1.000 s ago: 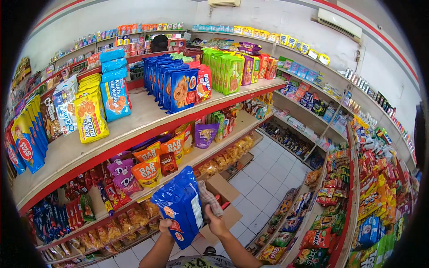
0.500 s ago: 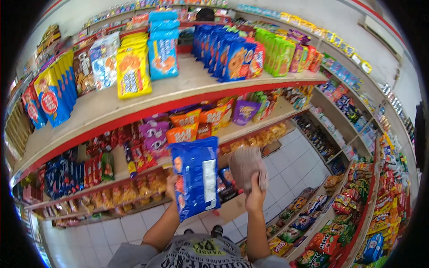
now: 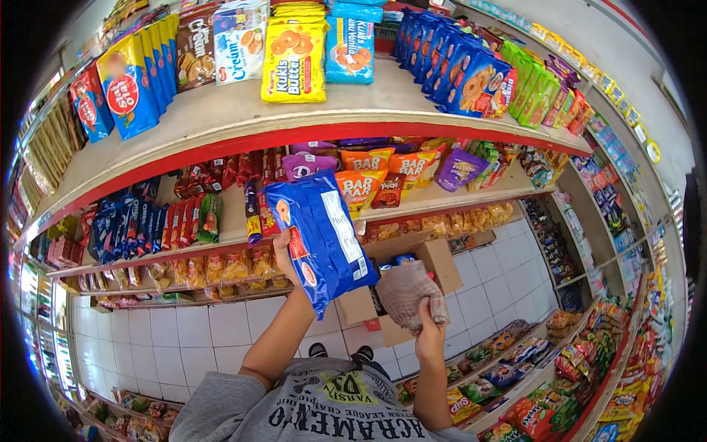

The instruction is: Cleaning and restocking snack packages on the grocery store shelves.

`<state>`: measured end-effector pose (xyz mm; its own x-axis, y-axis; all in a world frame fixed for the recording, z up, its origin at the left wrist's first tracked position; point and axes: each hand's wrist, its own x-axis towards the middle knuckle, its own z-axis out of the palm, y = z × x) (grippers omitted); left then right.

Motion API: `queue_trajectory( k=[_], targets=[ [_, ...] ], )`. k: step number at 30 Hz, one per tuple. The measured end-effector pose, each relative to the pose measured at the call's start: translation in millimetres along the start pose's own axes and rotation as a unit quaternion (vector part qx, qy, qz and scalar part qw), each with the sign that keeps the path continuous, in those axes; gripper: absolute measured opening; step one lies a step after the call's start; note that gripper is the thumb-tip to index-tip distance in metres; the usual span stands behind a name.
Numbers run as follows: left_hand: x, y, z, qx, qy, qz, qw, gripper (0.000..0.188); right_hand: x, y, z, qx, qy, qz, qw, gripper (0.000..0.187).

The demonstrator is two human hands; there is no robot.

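My left hand (image 3: 286, 258) grips a blue snack packet (image 3: 318, 239) by its left edge. The packet is tilted, and a white printed panel faces up. In my right hand (image 3: 429, 331) is a folded greyish-brown cloth (image 3: 409, 296), pinched between thumb and fingers. Below the two hands an open cardboard box (image 3: 445, 267) stands on the floor with some blue packets inside, partly hidden by the cloth. Ahead, the top shelf (image 3: 221, 118) bears rows of biscuit packets, among them yellow packets (image 3: 293, 59) and blue packets (image 3: 471, 81).
Orange snack bags (image 3: 359, 186) and chocolate bars fill the middle shelf, with bagged chips (image 3: 236, 267) lower down. To the right rises a rack of noodle packets (image 3: 530, 409). White floor tiles (image 3: 177, 324) lie between the shelves.
My view has shifted, so the shelves appear lower left to right-shifted and nearer. The blue packet has tilted over, and the cloth hangs lower, with more of the box showing.
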<state>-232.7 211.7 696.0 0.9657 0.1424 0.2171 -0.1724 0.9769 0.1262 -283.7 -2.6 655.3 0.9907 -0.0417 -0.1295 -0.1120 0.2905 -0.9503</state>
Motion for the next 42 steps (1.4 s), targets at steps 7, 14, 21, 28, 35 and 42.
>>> queue_trajectory(
  k=[7,14,21,28,35,42],
  targets=[
    [-18,-33,-48,0.193,0.062,0.131,0.970,0.066,-10,43,53,0.202,0.066,0.081,0.974,0.036],
    [14,-24,-45,0.190,0.008,0.123,0.974,0.056,-29,19,43,0.197,0.015,0.158,0.967,0.033],
    [19,-47,-90,0.268,0.040,0.119,0.955,0.079,15,5,9,0.261,0.091,0.021,0.961,0.035],
    [53,-106,21,0.585,-0.084,0.344,0.730,0.102,50,4,11,0.265,0.005,-0.002,0.964,0.040],
    [89,-133,71,0.641,-0.102,0.239,0.723,0.081,124,-62,-37,0.117,-0.097,-0.200,0.968,0.059],
    [130,-142,90,0.592,-0.133,0.129,0.784,0.059,188,-117,-67,0.192,-0.161,-0.155,0.956,0.061]
  ],
)
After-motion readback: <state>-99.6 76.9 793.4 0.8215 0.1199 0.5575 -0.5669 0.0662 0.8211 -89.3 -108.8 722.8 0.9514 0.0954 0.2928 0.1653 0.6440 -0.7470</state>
